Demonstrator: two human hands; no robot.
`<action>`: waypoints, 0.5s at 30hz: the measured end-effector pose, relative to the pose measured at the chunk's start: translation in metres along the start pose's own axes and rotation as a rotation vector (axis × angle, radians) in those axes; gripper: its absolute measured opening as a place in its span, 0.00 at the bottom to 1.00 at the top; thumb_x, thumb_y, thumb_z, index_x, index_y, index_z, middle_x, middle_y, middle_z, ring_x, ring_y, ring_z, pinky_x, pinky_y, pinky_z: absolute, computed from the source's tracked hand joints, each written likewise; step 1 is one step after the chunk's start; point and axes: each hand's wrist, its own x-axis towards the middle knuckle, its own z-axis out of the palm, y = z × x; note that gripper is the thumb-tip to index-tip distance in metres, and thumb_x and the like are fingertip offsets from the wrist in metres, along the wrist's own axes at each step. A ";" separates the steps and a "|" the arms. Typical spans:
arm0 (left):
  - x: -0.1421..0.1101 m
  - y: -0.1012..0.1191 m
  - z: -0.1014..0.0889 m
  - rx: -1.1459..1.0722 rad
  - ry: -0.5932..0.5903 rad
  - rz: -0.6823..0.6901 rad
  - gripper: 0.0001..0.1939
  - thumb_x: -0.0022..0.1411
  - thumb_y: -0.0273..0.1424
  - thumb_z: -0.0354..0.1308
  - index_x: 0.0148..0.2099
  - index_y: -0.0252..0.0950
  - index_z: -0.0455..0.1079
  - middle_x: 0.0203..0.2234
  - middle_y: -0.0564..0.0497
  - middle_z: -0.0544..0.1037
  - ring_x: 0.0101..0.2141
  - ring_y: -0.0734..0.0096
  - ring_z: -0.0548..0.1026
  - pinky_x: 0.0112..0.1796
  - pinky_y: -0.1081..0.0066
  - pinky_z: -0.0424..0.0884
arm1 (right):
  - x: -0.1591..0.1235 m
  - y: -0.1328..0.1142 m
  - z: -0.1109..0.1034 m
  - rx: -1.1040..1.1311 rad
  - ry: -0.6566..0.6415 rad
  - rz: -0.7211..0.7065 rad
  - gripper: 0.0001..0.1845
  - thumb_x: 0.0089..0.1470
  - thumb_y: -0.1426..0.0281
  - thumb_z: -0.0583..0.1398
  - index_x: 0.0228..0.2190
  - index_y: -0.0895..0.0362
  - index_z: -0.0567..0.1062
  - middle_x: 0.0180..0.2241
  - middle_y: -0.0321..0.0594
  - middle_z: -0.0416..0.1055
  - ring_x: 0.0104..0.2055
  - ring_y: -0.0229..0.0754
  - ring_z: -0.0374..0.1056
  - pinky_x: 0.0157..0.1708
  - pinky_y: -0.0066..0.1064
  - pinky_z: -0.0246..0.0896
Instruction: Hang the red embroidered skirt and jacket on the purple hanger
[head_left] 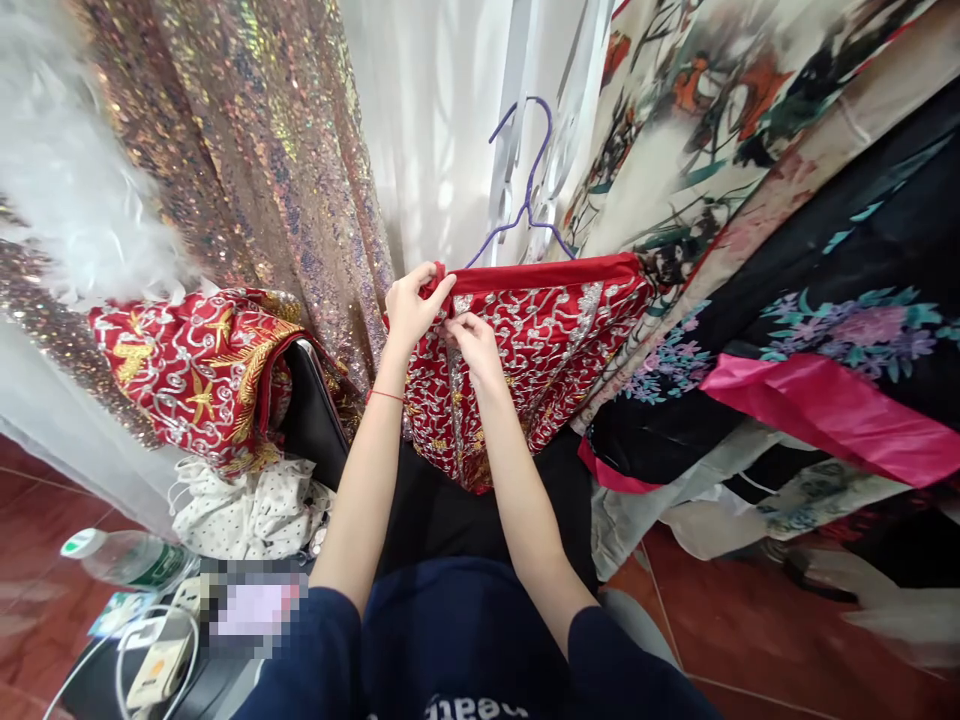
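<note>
1. The red embroidered skirt is in front of the person, in the middle of the view, its plain red waistband uppermost and its lower part narrowing down toward black cloth.
2. The left hand is nearly closed, thumb against fingers, gripping the left end of the waistband. A thin red cord bracelet circles that wrist.
3. The right hand is partly curled just below and beside the left, its thumb and index finger pinched together on the skirt near the same end; whatever small part lies between those fingertips is too small to tell.
4. A purple hanger rises behind the waistband, hook upward, in front of a white lattice-like frame; whether the hook bears on anything is unclear.
5. To the left, a second red garment with gold and silver embroidery is draped over a black chair back, below white feathers and sequinned fabric.
6. Lower left are a dotted white cloth, a clear bottle on its side and a power strip among white cables.
7. To the right hang ink-painted fabric and a black floral garment with pink satin trim.
</note>
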 end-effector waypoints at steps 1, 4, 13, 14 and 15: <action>0.000 0.001 0.000 0.005 -0.001 -0.005 0.15 0.63 0.41 0.57 0.29 0.39 0.64 0.20 0.57 0.65 0.24 0.74 0.59 0.32 0.70 0.59 | 0.000 0.001 0.000 0.022 0.006 -0.001 0.10 0.50 0.65 0.61 0.22 0.53 0.66 0.22 0.30 0.70 0.31 0.37 0.70 0.38 0.31 0.65; -0.001 0.001 0.000 0.003 -0.006 -0.008 0.14 0.63 0.40 0.57 0.29 0.39 0.64 0.20 0.57 0.65 0.24 0.75 0.59 0.32 0.71 0.59 | -0.002 0.005 0.001 0.098 0.020 -0.021 0.13 0.49 0.61 0.62 0.22 0.53 0.65 0.24 0.31 0.70 0.33 0.37 0.70 0.40 0.30 0.65; -0.003 0.000 0.002 0.005 -0.002 0.010 0.14 0.64 0.39 0.58 0.29 0.38 0.66 0.20 0.57 0.66 0.24 0.75 0.62 0.32 0.71 0.61 | -0.018 0.004 0.000 0.126 -0.013 -0.176 0.17 0.50 0.52 0.64 0.28 0.52 0.70 0.31 0.33 0.71 0.36 0.37 0.68 0.43 0.30 0.66; -0.003 0.001 0.002 0.003 0.000 0.005 0.13 0.64 0.39 0.58 0.29 0.38 0.66 0.21 0.57 0.66 0.24 0.75 0.62 0.32 0.71 0.61 | -0.019 0.002 0.000 0.108 0.002 -0.198 0.17 0.50 0.52 0.63 0.28 0.52 0.71 0.31 0.33 0.71 0.36 0.38 0.69 0.43 0.31 0.66; -0.003 0.002 0.001 0.005 0.001 0.000 0.13 0.64 0.39 0.58 0.29 0.38 0.66 0.21 0.57 0.67 0.24 0.76 0.63 0.32 0.71 0.62 | -0.019 -0.001 -0.001 0.093 0.001 -0.200 0.17 0.51 0.52 0.63 0.29 0.52 0.71 0.31 0.34 0.72 0.36 0.38 0.69 0.42 0.31 0.67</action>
